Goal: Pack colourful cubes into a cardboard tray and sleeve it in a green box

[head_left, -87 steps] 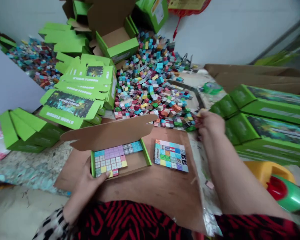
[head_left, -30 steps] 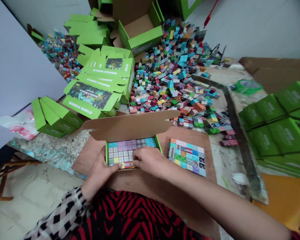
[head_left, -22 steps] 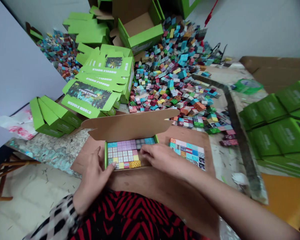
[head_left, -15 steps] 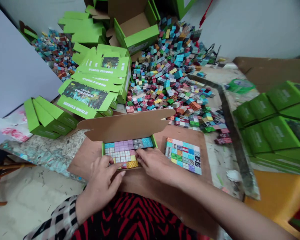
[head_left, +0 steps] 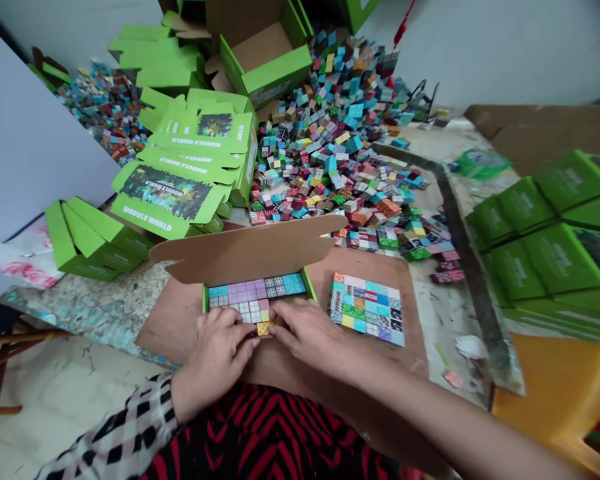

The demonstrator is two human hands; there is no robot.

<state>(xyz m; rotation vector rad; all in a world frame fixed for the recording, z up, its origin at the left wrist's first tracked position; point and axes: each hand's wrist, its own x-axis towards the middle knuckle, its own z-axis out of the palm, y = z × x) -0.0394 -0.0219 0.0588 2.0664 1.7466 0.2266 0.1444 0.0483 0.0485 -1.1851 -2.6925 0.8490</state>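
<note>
Left hand point(head_left: 219, 343) has slid onto the half-filled green box point(head_left: 257, 300).

Tight around the open box, room to the right

Raised lid point(head_left: 245, 250) walls off the far side; cube slab point(head_left: 367, 309) sits just right, cube pile point(head_left: 340, 160) beyond, bare brown board point(head_left: 170, 320) left of both hands.

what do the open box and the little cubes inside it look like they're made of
Open box: thin cardboard, plain brown and matt inside the lid, printed green on its rim.
Cubes: hard to tell; printed colour patterns on flat faces with sharp edges suggest plastic or coated blocks. Both hands rest on them.
</note>
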